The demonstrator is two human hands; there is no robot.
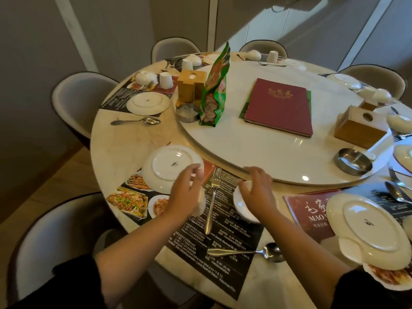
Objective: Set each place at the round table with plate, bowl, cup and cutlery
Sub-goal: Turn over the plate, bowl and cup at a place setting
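Observation:
On the dark placemat [225, 248] in front of me lies an upside-down white plate [166, 167] at its upper left. My left hand [185, 192] grips a white cup [200, 204] just below the plate's rim. My right hand [256, 190] holds the far rim of a white bowl [242, 206] that sits on the mat. A fork [213, 197] lies between my two hands. A spoon [247, 252] lies across the mat nearer to me.
The lazy Susan [278, 157] carries a red menu book [279, 107], a green snack bag [215, 88], wooden boxes and metal ashtrays [352, 161]. A second upside-down plate [365, 228] lies at the right. Places further round the round table hold plates, bowls and cups. Chairs ring the table.

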